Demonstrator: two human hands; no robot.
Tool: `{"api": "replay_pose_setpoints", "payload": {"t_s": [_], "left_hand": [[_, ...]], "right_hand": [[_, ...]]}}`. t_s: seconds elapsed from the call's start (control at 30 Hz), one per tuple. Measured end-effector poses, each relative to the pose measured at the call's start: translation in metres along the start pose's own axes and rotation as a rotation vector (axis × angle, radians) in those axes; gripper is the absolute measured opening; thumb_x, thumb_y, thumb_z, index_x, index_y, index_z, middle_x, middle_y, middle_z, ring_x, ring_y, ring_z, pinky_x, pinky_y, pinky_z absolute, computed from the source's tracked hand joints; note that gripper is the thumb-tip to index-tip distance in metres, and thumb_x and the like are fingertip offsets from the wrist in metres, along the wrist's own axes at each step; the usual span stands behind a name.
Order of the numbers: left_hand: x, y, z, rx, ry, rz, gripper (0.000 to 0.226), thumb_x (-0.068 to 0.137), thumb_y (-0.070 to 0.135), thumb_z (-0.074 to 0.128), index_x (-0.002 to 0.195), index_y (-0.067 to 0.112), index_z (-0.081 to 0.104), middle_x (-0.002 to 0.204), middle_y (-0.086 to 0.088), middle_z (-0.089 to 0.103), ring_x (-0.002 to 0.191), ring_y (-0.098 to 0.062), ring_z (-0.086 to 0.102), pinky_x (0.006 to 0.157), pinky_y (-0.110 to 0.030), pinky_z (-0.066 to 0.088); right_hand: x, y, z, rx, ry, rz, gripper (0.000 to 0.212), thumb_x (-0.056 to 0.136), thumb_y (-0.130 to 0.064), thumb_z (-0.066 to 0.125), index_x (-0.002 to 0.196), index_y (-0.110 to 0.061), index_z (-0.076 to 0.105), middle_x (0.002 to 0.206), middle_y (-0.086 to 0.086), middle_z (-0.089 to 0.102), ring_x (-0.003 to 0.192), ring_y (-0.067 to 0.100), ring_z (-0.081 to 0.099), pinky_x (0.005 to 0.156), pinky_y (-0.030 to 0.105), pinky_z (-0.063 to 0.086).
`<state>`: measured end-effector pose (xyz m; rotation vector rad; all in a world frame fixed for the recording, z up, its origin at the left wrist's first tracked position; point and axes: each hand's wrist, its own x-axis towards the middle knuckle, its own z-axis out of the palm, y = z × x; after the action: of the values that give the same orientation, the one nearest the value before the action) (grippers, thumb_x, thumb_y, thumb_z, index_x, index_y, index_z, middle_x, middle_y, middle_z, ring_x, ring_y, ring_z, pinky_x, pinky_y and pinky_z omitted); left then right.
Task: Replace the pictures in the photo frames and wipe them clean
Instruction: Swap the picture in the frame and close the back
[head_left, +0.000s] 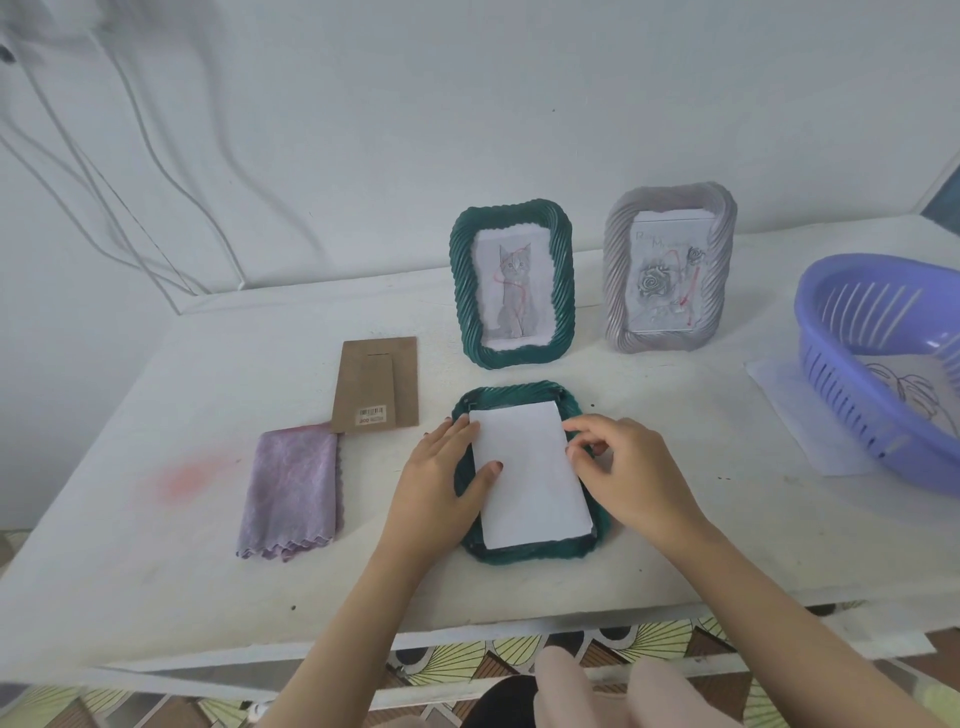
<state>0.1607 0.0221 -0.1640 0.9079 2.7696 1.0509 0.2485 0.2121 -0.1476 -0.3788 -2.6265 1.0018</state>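
While face-down at lower centre: dark green twisted-rim photo frame (524, 552), white paper sheet (527, 473) covering its back.
Left hand (441, 475): spread flat, thumb on sheet.
Right hand (631, 475): pinching sheet's right edge.

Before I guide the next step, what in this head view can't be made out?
- White paper on the face-down green frame: printed side hidden underneath.
- Purple basket: right part cut off by the image edge; the drawing inside is barred by its slats.
- Brown backing board: barcode label too small to read.
- Grey frame: caption text too blurred to read.
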Motion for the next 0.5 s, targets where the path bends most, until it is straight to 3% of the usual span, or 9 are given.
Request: {"api": "replay_pose_setpoints", "payload": {"t_s": [0.27,0.37,0.5], "left_hand": [[0.002,-0.0037,0.0005,0.173,-0.015,0.073,0.078,0.075,0.069,0.024,0.141,0.027,0.034,0.15,0.008,0.028,0.142,-0.015,0.016,0.115,-0.03,0.003],[0.0027,-0.003,0.0012,0.161,-0.004,0.093,0.076,0.076,0.068,0.027,0.141,0.029,0.034,0.149,0.011,0.028,0.141,-0.013,0.017,0.116,-0.032,0.005],[0.0033,-0.0043,0.0018,0.011,0.044,0.126,0.068,0.076,0.058,0.047,0.137,0.028,0.041,0.144,0.017,0.031,0.132,0.001,0.023,0.113,-0.03,0.016]], "right_hand": [[-0.0015,-0.0014,0.002,0.019,0.024,0.02,0.029,0.084,-0.014,0.06,0.112,-0.02,0.064,0.089,-0.011,0.068,0.085,0.011,0.056,0.078,0.022,0.044],[-0.0021,-0.002,0.0016,0.023,0.029,0.01,0.029,0.083,-0.013,0.061,0.111,-0.02,0.065,0.087,-0.015,0.064,0.085,0.012,0.056,0.078,0.022,0.044],[-0.0031,-0.0016,0.0012,0.036,0.031,0.013,0.028,0.082,-0.011,0.061,0.107,-0.022,0.066,0.084,-0.02,0.06,0.083,0.012,0.056,0.076,0.026,0.047]]}}
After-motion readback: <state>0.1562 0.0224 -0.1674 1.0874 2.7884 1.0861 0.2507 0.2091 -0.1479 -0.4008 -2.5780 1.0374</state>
